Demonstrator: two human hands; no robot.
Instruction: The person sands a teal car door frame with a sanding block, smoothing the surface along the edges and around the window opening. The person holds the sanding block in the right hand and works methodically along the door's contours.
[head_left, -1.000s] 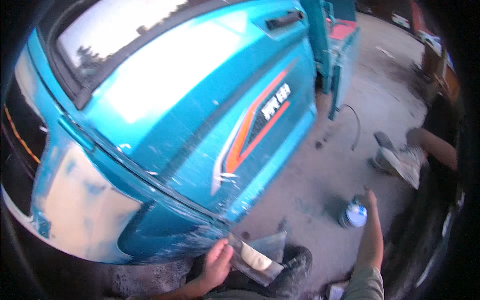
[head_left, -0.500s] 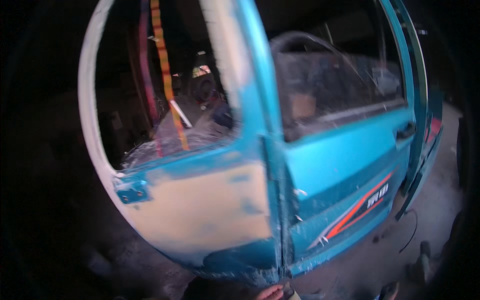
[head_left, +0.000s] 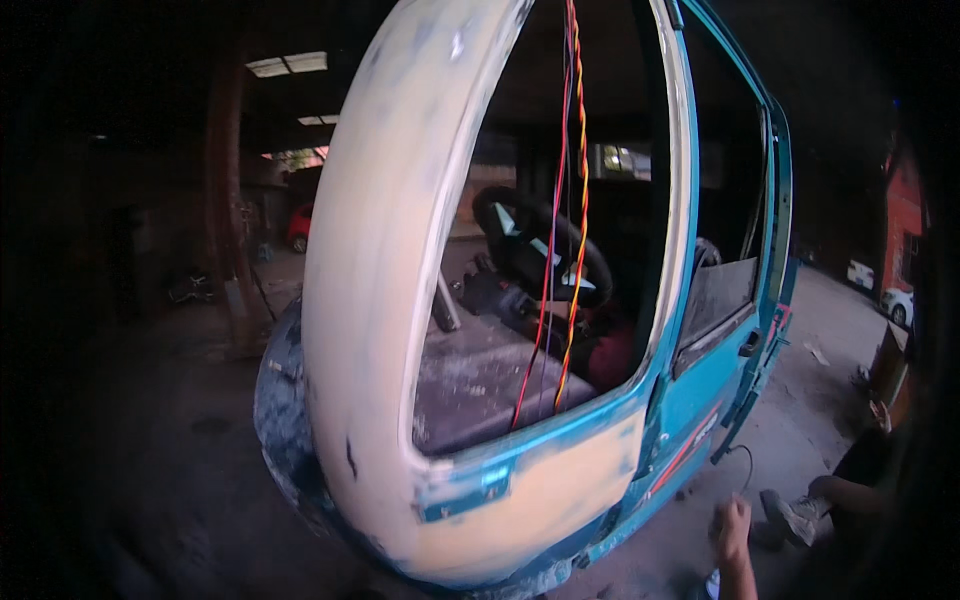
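Note:
My right hand [head_left: 735,524] comes up from the lower edge, right of the vehicle body, with its fingers curled closed. Whatever it may hold is hidden. My left hand is out of view. Before me stands a teal vehicle cab [head_left: 590,418] with a wide cream-coloured front pillar [head_left: 370,300], patchy as if filled or sanded. Beneath its glassless window opening lies a cream patch [head_left: 540,500] on the teal panel. Red and yellow wires [head_left: 578,200] hang down through the opening. Inside, a black steering wheel [head_left: 598,270] sits behind a dusty dashboard [head_left: 490,375].
At the lower right, another person's shoe [head_left: 795,517] and leg rest on the concrete floor, with that person's hand [head_left: 880,415] farther up. A teal door [head_left: 720,372] with an orange stripe is behind the pillar. A rusty post [head_left: 226,190] stands to the left.
My view has swung toward the cab's front, so the cream pillar now fills the middle and the door sits farther right. A hand at the lower middle edge is gone; my right hand shows lower right.

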